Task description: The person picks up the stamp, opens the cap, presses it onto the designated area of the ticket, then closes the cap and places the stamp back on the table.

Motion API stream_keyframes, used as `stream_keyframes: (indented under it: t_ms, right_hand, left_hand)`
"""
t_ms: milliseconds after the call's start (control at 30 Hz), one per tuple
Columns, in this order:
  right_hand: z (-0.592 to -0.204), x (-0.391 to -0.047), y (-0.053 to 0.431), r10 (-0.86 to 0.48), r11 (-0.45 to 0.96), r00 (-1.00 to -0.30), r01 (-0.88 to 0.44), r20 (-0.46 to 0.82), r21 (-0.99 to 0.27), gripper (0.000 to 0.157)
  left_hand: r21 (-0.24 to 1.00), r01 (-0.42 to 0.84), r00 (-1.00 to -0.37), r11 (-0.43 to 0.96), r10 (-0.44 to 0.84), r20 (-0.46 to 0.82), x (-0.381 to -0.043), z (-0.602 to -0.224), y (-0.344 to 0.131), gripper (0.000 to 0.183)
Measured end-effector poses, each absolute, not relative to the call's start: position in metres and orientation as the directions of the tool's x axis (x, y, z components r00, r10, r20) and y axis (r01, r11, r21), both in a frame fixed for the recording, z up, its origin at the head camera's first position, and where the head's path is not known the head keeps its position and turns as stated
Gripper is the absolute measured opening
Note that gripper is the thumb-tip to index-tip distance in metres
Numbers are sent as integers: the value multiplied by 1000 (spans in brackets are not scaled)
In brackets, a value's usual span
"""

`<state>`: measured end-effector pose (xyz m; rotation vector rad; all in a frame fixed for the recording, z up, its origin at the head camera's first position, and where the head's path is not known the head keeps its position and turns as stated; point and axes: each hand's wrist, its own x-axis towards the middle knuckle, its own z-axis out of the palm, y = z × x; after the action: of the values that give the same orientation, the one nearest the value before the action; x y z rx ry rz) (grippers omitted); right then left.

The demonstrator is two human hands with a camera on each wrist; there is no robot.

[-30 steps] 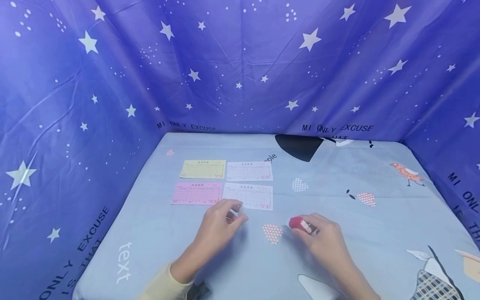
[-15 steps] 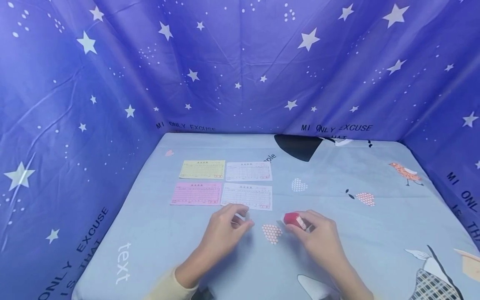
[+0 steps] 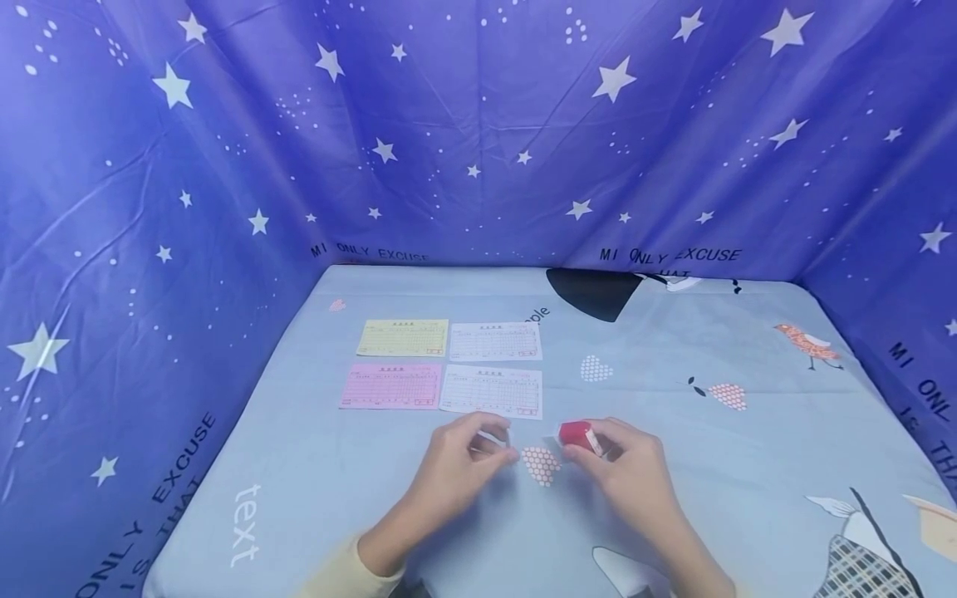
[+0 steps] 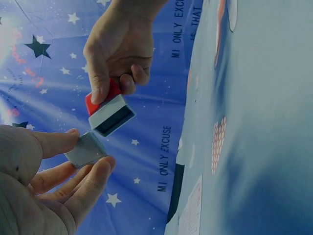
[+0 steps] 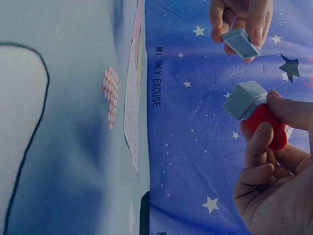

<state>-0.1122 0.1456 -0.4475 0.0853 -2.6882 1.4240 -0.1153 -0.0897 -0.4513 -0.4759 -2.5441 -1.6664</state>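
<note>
My right hand (image 3: 628,465) pinches a rubber stamp (image 3: 577,435) by its red body, above the bed-like padded surface. In the right wrist view the stamp (image 5: 266,117) shows a pale, boxy end beyond the red part. Between thumb and fingers my left hand (image 3: 459,465) holds a small clear cap (image 4: 86,150), seen also as a shallow cap (image 5: 240,43) in the right wrist view. Cap and stamp face each other with a small gap. Beyond the hands lie a pink slip (image 3: 390,387), a yellow slip (image 3: 404,338) and two whitish slips (image 3: 493,340), all printed forms.
A pale blue patterned cloth (image 3: 299,490) covers the work surface. Purple star-printed curtains (image 3: 478,108) hang at the back and along both sides. The slips lie flat in two rows, left of the surface's middle.
My left hand has moved right with the cap, away from the near whitish slip. My right hand has shifted slightly left with the stamp, so the two are closer. The slips have stayed put.
</note>
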Motion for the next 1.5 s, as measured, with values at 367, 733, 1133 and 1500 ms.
stream_keyframes:
  t_ms: [367, 733, 1133, 1500]
  right_hand:
    - [-446, -110, 139, -10, 439, -999, -34, 33, -898, 23]
    - [-449, -107, 135, -93, 247, -991, -119, 99, -962, 18]
    - [-451, -106, 133, -143, 185, -984, -135, 110, -973, 14]
    - [-455, -106, 134, -164, 124, -978, -147, 126, -981, 16]
  left_hand:
    - [953, 214, -961, 214, 220, 166, -112, -454, -83, 30]
    - [986, 140, -966, 86, 229, 117, -109, -461, -77, 31]
    - [995, 100, -969, 31, 229, 90, -104, -463, -73, 34]
    - [993, 115, -958, -6, 262, 113, -105, -465, -74, 36]
